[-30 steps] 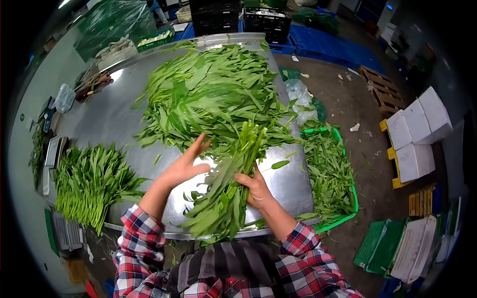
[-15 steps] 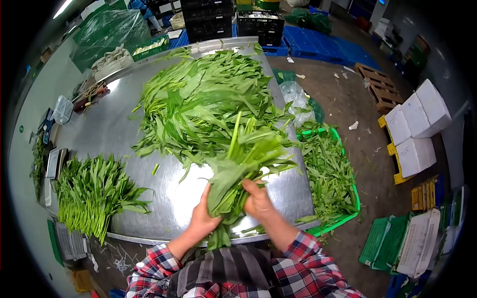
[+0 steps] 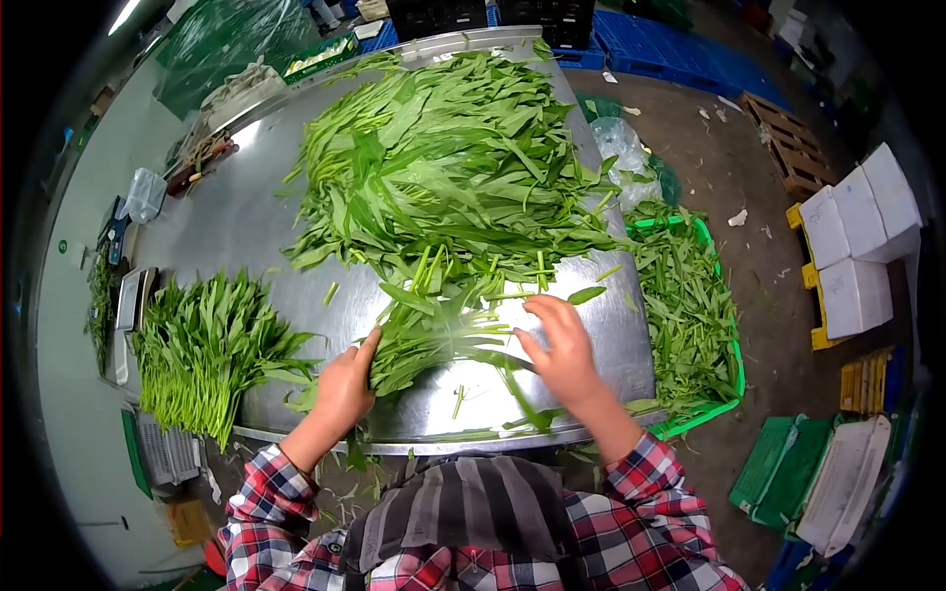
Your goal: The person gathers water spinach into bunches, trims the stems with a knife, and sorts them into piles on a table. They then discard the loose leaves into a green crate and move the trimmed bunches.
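A bunch of long green leafy stalks [image 3: 439, 330] lies across the near part of the steel table [image 3: 246, 236], cut ends pointing away from me. My left hand [image 3: 345, 386] grips the leafy end of this bunch at the left. My right hand [image 3: 562, 345] hovers over the bunch's right side, fingers spread, holding nothing. Behind the bunch a large loose heap of the same greens [image 3: 443, 158] covers the far half of the table.
A sorted pile of greens [image 3: 202, 345] lies at the table's left corner. A green crate [image 3: 709, 394] of leaf trimmings stands on the floor to the right. White foam boxes [image 3: 857, 236], yellow and green crates and a wooden pallet [image 3: 783, 138] stand further right.
The bunch, held upright in both hands half a second ago, now lies flat on the table. My right hand has let go and opened; my left hand still holds the leafy end.
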{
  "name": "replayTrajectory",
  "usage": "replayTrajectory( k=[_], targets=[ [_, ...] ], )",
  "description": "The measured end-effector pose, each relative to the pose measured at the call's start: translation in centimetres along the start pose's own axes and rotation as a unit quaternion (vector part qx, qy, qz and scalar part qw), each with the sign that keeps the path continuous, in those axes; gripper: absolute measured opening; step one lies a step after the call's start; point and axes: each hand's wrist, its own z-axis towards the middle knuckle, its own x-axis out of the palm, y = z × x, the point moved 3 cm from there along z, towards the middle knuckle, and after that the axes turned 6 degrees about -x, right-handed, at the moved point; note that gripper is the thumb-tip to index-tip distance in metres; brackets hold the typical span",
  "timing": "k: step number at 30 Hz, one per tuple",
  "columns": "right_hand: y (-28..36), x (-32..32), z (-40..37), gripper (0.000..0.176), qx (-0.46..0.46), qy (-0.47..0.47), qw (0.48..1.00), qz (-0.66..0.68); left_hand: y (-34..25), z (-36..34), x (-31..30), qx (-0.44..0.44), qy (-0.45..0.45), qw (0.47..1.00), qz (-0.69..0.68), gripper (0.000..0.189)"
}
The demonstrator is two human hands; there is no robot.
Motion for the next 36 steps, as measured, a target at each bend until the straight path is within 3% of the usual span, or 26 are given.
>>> replayTrajectory(
  k=[2,4,6,8,10,14,16,18,20,22,24,26,28,29,30,31,33,36],
  targets=[
    [2.0,1.9,1.3,0.058,0.024,0.042,0.997,-0.056,-0.8,-0.1,-0.9,0.04,-0.037,0.998,0.016,0.08],
    [2.4,4.5,2.6,0.065,0.083,0.112,0.983,-0.118,-2.2,-0.3,-1.9,0.078,-0.081,0.993,0.022,0.082],
    [1.9,6.7,3.3,0.072,0.115,0.189,0.973,-0.07,-3.8,-0.7,-2.8,0.096,-0.082,0.991,0.037,0.083],
    [1.7,7.2,3.5,0.046,0.1,0.222,0.97,0.023,-4.1,-1.1,-3.5,0.113,-0.088,0.989,0.044,0.082],
    [0.0,7.2,2.4,0.022,-0.017,0.13,0.991,0.017,-3.4,-1.4,-4.0,0.111,-0.085,0.989,0.054,0.081],
    [-5.0,1.3,2.7,0.018,0.202,-0.037,0.954,0.217,-1.6,-2.2,-4.6,0.095,-0.069,0.992,0.041,0.084],
    [-7.9,-2.8,2.9,0.017,0.263,-0.14,0.93,0.213,-1.1,-2.3,-5.1,0.09,-0.067,0.993,0.029,0.085],
    [-9.6,-4.6,2.5,0.017,0.28,-0.158,0.94,0.112,-0.6,-2.2,-5.5,0.085,-0.071,0.993,0.044,0.085],
    [-10.0,-2.7,2.2,0.016,0.182,-0.152,0.971,0.008,-0.7,-2.0,-5.8,0.087,-0.069,0.992,0.06,0.082],
    [-2.6,-1.3,4.3,0.022,-0.025,-0.049,0.998,-0.011,-1.6,-1.6,-6.3,0.122,-0.07,0.989,0.055,0.08],
    [3.9,1.3,5.9,0.04,-0.18,0.057,0.982,-0.002,-2.5,-1.0,-6.5,0.163,-0.069,0.982,0.059,0.077],
    [7.7,3.8,6.9,0.041,-0.212,0.143,0.967,-0.005,-3.8,-0.6,-6.9,0.189,-0.068,0.975,0.093,0.077],
    [5.7,5.6,6.9,0.041,-0.217,0.149,0.961,0.081,-4.1,-0.2,-7.3,0.195,-0.072,0.972,0.106,0.077],
    [4.4,5.8,6.9,0.04,-0.19,0.14,0.961,0.146,-3.8,-0.1,-7.6,0.194,-0.085,0.973,0.094,0.076],
    [3.2,5.2,6.4,0.033,-0.043,0.147,0.948,0.28,-3.4,0.0,-7.9,0.192,-0.098,0.973,0.082,0.074],
    [2.0,4.0,5.9,0.024,0.042,0.117,0.926,0.357,-3.0,0.1,-8.2,0.188,-0.112,0.973,0.071,0.073],
    [-0.5,1.2,4.9,0.014,0.179,0.019,0.844,0.506,-2.2,0.1,-8.7,0.199,-0.127,0.969,0.071,0.06],
    [-5.9,-4.7,3.7,0.013,0.214,-0.139,0.712,0.654,-0.3,-0.1,-9.2,0.18,-0.108,0.977,0.047,0.051]
  ],
)
